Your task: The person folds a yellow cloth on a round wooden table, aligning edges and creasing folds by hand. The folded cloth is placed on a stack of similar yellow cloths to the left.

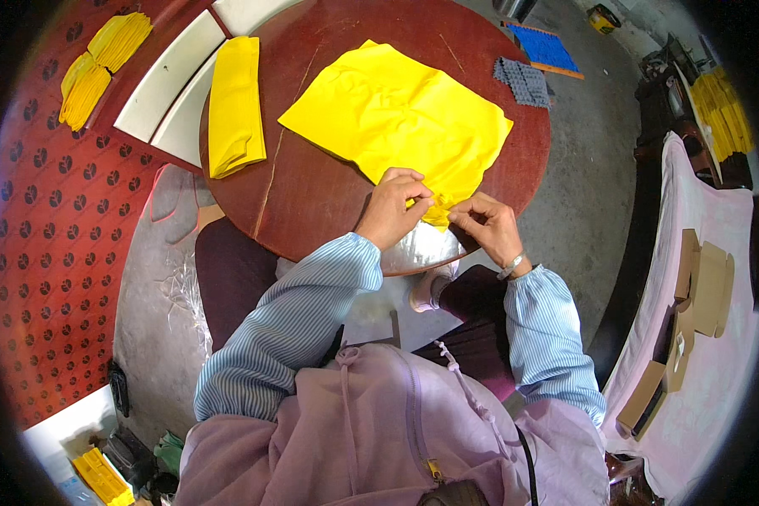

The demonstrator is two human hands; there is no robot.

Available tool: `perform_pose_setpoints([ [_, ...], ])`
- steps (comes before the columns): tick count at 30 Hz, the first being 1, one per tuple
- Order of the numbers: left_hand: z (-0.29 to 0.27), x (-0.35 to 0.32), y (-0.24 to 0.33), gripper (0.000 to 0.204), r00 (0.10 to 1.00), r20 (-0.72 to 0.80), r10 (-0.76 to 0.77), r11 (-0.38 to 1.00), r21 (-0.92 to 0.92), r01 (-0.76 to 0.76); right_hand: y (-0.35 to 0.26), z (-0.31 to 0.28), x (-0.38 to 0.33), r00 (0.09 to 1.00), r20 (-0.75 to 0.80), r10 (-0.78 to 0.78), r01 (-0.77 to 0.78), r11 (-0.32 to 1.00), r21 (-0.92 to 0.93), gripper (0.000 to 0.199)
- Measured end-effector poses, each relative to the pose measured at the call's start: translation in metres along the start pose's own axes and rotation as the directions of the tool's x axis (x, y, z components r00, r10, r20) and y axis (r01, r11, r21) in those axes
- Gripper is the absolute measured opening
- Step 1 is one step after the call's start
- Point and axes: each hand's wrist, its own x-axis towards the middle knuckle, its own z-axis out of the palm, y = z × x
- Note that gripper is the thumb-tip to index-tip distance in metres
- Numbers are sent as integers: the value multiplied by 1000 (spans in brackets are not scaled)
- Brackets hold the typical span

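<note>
A large yellow sheet of cloth-like material (405,110) lies spread over a round reddish-brown table (278,198), with creases across it. Its near corner is bunched up at the table's front edge. My left hand (394,207) pinches that gathered corner from the left, fingers curled over it. From the right, my right hand (491,223) holds the same bunched part between thumb and forefinger. The two hands are a short way apart. What exactly lies between the fingertips is partly hidden.
A folded yellow stack (236,105) lies at the table's left. A grey cloth (523,81) rests at the right rim, near a blue mat (545,49). More folded yellow pieces (105,63) lie far left. Open cardboard boxes (691,316) sit on a pale-covered surface at right.
</note>
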Motion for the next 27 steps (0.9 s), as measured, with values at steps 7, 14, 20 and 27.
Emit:
perform_pose_setpoints([
  [7, 0, -1, -1, 14, 999, -2, 37, 999, 12, -37, 7, 3, 3, 998, -16, 65, -64, 997, 46, 17],
  [14, -4, -1, -3, 16, 996, 32, 87, 996, 32, -88, 6, 3, 5, 996, -22, 86, -84, 994, 70, 17],
  [20, 1, -1, 0, 17, 999, -14, 39, 999, 28, -38, 8, 4, 4, 993, -35, 109, -107, 992, 64, 18],
  [27, 2, -1, 5, 12, 998, -54, 20, 1000, -9, -20, 8, 5, -4, 998, -37, -51, 53, 996, 77, 21],
])
